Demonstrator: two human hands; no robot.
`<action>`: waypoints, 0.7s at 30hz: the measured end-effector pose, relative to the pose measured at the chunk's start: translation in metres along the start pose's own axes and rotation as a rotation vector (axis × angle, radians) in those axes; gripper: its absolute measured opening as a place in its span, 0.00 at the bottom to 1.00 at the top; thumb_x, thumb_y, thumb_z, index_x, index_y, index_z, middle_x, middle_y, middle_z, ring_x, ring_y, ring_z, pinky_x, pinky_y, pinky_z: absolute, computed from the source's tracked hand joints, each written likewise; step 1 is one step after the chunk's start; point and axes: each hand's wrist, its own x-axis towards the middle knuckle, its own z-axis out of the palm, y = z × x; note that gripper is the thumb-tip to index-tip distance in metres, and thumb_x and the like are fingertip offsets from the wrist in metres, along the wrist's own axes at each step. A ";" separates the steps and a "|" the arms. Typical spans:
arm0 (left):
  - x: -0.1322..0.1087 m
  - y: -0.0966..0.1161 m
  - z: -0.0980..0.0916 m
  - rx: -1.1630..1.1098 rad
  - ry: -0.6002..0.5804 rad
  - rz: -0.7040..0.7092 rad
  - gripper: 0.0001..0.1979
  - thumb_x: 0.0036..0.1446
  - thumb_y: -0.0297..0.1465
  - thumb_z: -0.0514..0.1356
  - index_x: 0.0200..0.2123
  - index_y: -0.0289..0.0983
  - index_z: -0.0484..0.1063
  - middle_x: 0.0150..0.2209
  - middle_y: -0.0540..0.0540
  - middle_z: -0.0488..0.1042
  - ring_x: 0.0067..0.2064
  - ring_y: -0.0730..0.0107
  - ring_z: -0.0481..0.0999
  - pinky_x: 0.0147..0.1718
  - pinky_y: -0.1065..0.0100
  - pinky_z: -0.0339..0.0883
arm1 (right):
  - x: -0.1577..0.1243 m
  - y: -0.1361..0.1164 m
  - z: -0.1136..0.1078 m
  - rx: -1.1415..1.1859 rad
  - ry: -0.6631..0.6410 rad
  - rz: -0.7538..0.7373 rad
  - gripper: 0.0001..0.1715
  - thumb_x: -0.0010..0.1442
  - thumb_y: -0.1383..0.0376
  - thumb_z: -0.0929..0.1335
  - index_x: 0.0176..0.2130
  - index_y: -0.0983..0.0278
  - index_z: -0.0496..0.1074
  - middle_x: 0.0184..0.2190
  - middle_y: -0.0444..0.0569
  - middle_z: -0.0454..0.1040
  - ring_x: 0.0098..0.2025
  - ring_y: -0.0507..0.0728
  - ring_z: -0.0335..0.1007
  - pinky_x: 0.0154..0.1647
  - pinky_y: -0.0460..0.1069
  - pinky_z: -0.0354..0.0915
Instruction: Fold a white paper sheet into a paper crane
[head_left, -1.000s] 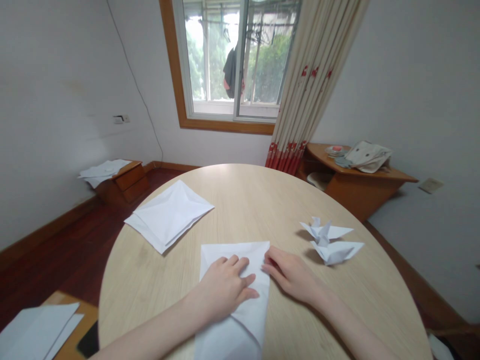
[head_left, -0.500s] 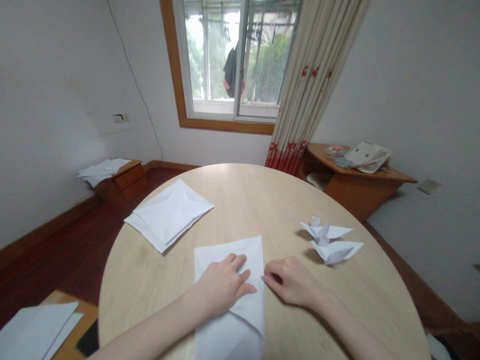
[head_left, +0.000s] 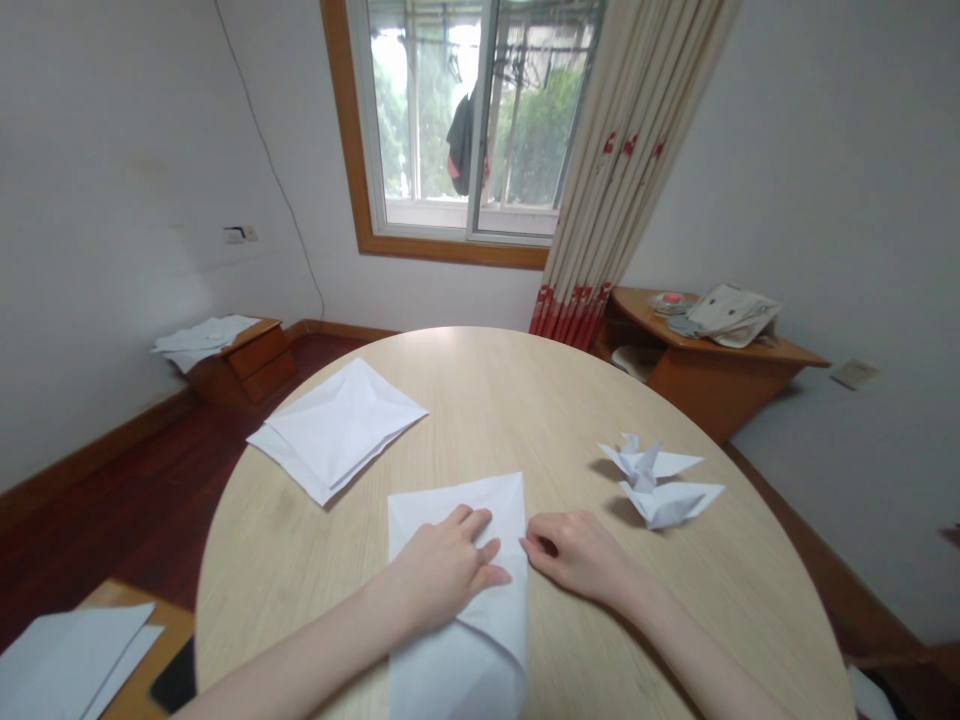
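A white sheet of paper (head_left: 457,670) lies on the round table in front of me, folded over, with its crease along the right side. My left hand (head_left: 450,560) rests flat on the upper layer, fingers somewhat spread, pressing it down. At the right edge of the sheet, my right hand (head_left: 570,552) is curled, with thumb and index finger closed together on the crease. Part of the sheet is hidden under my left hand and forearm. Two folded paper cranes, a rear crane (head_left: 679,464) and a front crane (head_left: 667,508), stand to the right.
Several creased paper squares (head_left: 345,420) are stacked at the table's left. More white paper (head_left: 67,660) and a dark flat object (head_left: 176,680) lie on a lower surface at bottom left. A wooden corner desk (head_left: 712,365) stands behind the table (head_left: 495,390), on the right.
My right hand has slid slightly away from me along the paper's right edge. My left hand stays in place on the sheet.
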 end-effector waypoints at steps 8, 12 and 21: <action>0.000 0.001 -0.002 -0.014 -0.009 -0.008 0.19 0.67 0.41 0.51 0.49 0.37 0.74 0.53 0.39 0.69 0.55 0.51 0.68 0.39 0.56 0.75 | 0.007 0.013 0.010 -0.021 0.093 0.066 0.17 0.60 0.65 0.62 0.21 0.62 0.64 0.19 0.44 0.69 0.22 0.51 0.63 0.25 0.46 0.49; -0.001 0.000 -0.002 -0.026 -0.008 -0.012 0.18 0.67 0.41 0.51 0.50 0.37 0.73 0.53 0.39 0.69 0.54 0.52 0.68 0.40 0.56 0.75 | 0.011 0.020 0.015 -0.016 0.143 0.095 0.16 0.60 0.63 0.62 0.21 0.62 0.64 0.20 0.44 0.69 0.24 0.52 0.63 0.27 0.46 0.52; -0.001 0.002 -0.002 -0.007 -0.024 -0.020 0.18 0.67 0.41 0.51 0.50 0.38 0.73 0.54 0.40 0.69 0.55 0.54 0.68 0.41 0.58 0.74 | 0.023 0.027 0.017 0.044 0.217 0.190 0.17 0.59 0.61 0.62 0.20 0.61 0.63 0.19 0.44 0.68 0.23 0.52 0.62 0.26 0.46 0.53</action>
